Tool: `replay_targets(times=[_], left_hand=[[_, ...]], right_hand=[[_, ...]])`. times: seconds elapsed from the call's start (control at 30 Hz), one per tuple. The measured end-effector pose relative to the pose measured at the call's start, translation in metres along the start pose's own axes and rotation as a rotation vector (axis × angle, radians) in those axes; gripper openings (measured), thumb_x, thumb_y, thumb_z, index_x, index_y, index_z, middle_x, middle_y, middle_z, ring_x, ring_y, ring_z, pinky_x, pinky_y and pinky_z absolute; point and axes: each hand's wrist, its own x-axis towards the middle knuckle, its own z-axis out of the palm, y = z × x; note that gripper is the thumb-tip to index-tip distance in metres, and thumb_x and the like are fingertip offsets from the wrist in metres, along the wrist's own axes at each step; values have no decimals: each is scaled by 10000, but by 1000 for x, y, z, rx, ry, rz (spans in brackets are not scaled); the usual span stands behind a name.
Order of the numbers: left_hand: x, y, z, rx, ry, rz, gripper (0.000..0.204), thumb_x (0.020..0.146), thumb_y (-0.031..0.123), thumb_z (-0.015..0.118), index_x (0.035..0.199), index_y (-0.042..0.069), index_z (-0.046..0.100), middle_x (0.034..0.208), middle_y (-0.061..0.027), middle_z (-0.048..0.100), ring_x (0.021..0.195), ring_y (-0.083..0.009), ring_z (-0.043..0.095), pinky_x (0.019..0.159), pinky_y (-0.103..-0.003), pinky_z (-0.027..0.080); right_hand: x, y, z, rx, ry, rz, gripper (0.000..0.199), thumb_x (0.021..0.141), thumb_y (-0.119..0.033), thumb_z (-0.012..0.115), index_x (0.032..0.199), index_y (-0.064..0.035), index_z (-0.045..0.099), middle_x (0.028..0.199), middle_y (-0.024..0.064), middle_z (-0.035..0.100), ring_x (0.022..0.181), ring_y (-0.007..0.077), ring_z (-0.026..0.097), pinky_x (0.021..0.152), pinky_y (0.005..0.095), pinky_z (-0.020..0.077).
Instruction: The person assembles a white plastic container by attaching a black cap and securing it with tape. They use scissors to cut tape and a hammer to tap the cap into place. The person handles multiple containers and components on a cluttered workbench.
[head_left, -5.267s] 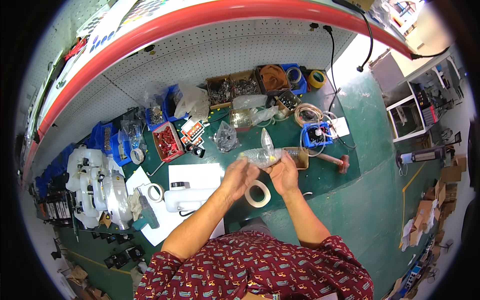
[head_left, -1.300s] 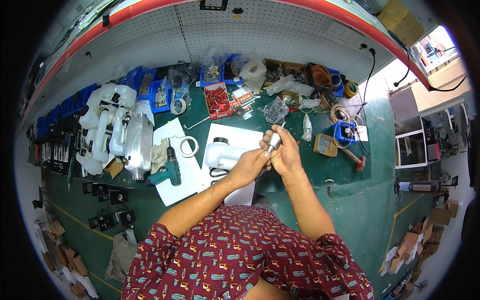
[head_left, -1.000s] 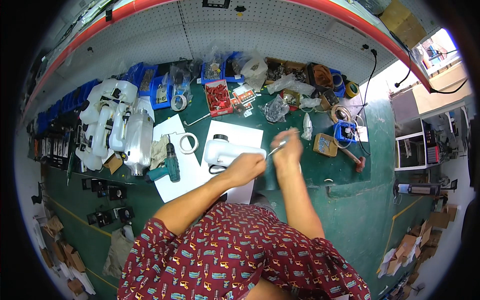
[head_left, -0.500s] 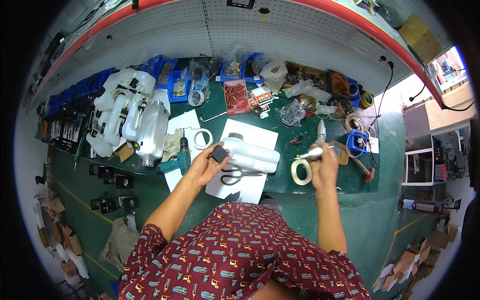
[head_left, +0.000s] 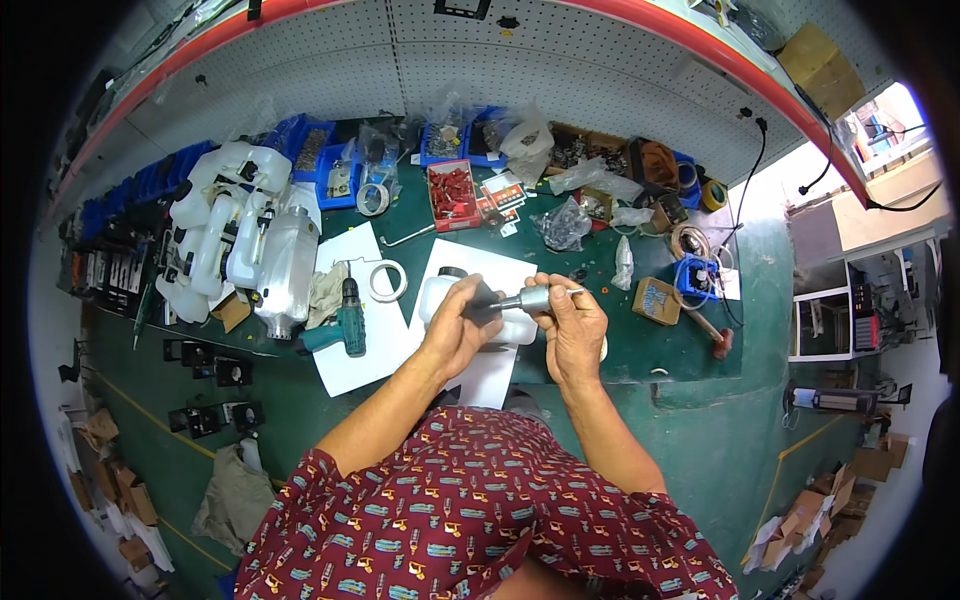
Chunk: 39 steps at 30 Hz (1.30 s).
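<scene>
My left hand (head_left: 455,338) is closed around a black ribbed cap (head_left: 482,298), holding it over the white plastic bottle (head_left: 434,296). From the right, my right hand (head_left: 578,335) grips a silver-grey tube (head_left: 536,298) with a narrow tip. That tip meets the black cap or lies just in front of it; I cannot tell which. Both hands partly cover the bottle, which lies on white paper (head_left: 488,386). A scissors blade (head_left: 494,347) shows below the bottle, and the scissors' handles are hidden. Behind my right hand only the edge of a tape roll (head_left: 604,348) is visible.
A green drill (head_left: 352,328) and a white tape ring (head_left: 388,281) lie left of the bottle. White tanks (head_left: 245,215) crowd the left end. Parts bins and a red box (head_left: 453,196) line the back. A clear pointed bottle (head_left: 623,264) and a hammer (head_left: 721,342) lie right.
My right hand has swung left with the tube, bringing its tip to the cap. My left hand has shifted right with the cap, and the view has turned slightly.
</scene>
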Motion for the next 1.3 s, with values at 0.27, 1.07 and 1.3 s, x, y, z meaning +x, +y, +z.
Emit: replay_targets(times=[0.27,1.07,1.3], left_hand=[[-9,1,13,99,-257,-3,480,1113,394,544,1446,49,527,1260,-124,647,1162,-232,705,978,-371,638],[-16,13,13,511,-450,409,591,926,126,822,1396,43,474,1393,-154,582,1254,-206,619,1041,-356,588],[-21,16,17,521,-407,310,618,959,228,804,1437,32,464,1302,-140,646,1176,-201,674,968,-366,629]], right_hand=[[1,3,2,-97,17,-119,363,1008,-232,760,1237,41,691,1233,156,742,1056,188,719,919,304,602],[8,-52,-44,-46,-84,538,455,971,-54,755,1363,89,574,1239,218,695,1052,256,746,871,362,680],[-9,-61,-36,-332,-217,192,415,934,22,749,1327,70,625,1274,197,709,1068,222,733,861,329,657]])
